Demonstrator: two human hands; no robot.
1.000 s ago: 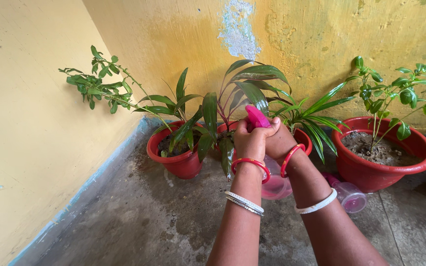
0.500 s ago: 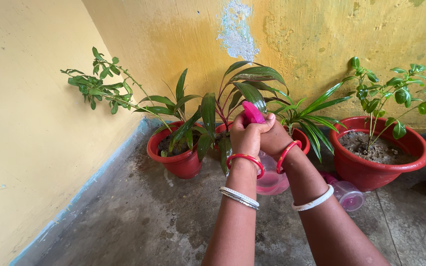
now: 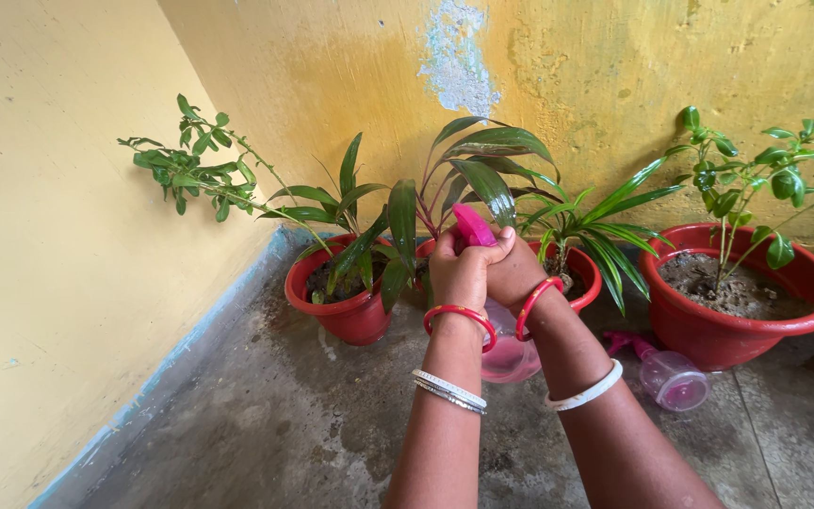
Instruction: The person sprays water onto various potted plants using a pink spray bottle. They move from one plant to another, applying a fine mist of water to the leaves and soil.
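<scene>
Both hands meet in front of the middle pots, clasped around a spray bottle [image 3: 509,351]. The left hand [image 3: 462,273] wraps the bottle's neck from the near side, its fingers closed tight on it, and the pink spray head [image 3: 472,227] sticks up above the knuckles. The right hand [image 3: 517,271] presses against the left from the other side, fingers curled onto the same neck, though how far they reach around is hidden behind the left hand. The bottle's clear, round body, tinted pink, hangs below the wrists, above the concrete floor [image 3: 266,424].

Each wrist carries a red bangle and a white or silver one further down the arm.

A second clear bottle [image 3: 668,375] with a pink top lies on its side on the floor, just beside the large red pot [image 3: 741,325] at the right, which holds soil and a thin-stemmed leafy plant. Two smaller red pots stand behind the hands: the left pot [image 3: 343,313] with broad dark leaves and a long branching stem, and the back pot [image 3: 584,273] with narrow striped leaves. Behind them rises a yellow wall [image 3: 350,75] with a patch of flaked paint [image 3: 459,52].
</scene>
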